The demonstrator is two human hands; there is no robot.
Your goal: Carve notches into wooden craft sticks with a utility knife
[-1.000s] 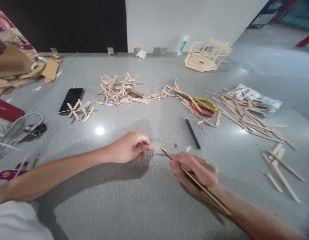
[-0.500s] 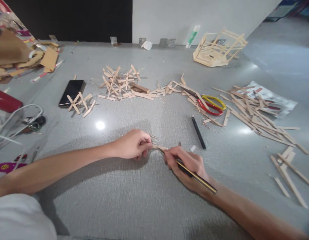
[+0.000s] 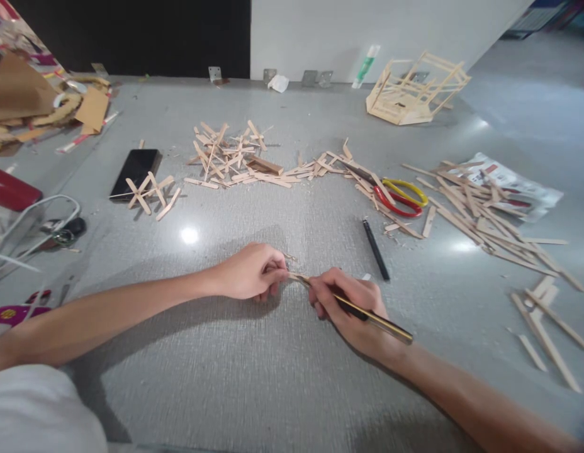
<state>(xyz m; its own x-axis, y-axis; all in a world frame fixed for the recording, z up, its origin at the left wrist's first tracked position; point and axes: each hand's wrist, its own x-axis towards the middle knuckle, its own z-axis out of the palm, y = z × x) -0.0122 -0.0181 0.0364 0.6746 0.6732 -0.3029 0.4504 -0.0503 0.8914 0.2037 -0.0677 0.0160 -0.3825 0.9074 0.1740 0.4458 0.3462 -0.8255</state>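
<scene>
My left hand (image 3: pixel 254 270) is closed in a pinch on one end of a small wooden craft stick (image 3: pixel 294 275), low over the table. Facing it, my right hand (image 3: pixel 351 305) is closed around a slim black-and-gold pen-shaped tool (image 3: pixel 384 323), its back end slanting toward my wrist. The tool's front end is largely hidden by my fingers, so I cannot tell whether it is a knife or a pencil. My right fingertips are close to the stick's other end. A black pen (image 3: pixel 376 250) lies just beyond my right hand.
Loose craft sticks (image 3: pixel 226 154) lie in a pile at the back, with more sticks (image 3: pixel 485 214) at right. Red-and-yellow-handled scissors (image 3: pixel 398 198), a black phone (image 3: pixel 136 173), a wooden stick frame (image 3: pixel 409 94) and a red cylindrical object (image 3: pixel 11 189) surround the work area.
My right hand has shifted slightly, and the back end of the tool has swung a little up and to the right. My left hand stays in place on the stick.
</scene>
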